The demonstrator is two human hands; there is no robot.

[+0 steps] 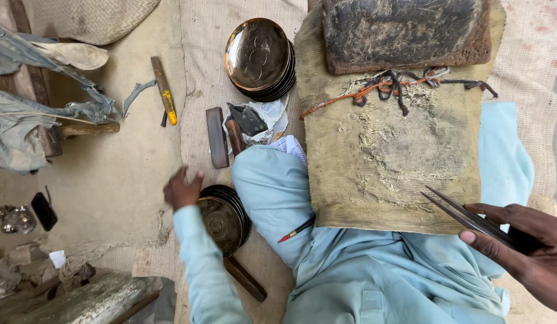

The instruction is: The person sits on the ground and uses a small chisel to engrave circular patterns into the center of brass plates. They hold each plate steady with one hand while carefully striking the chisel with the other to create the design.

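My left hand (181, 189) reaches down to the near stack of dark round metal plates (226, 217) on the floor, fingers curled at its left edge. My right hand (524, 249) holds a thin two-pronged metal tool (464, 215), like a divider, pointing at the lower right of the worn woven mat (386, 144) laid over my lap. A second stack of shiny metal plates (259, 58) stands farther away on the cloth. A red pencil (296, 230) lies on my light blue trouser leg.
A dark block (405, 33) and knotted orange and black cords (389, 86) lie at the mat's far end. Wooden sticks (217, 137), a yellow-handled tool (164, 90), crumpled paper, grey cloth (32, 108) and a black phone (43, 210) sit around on the floor.
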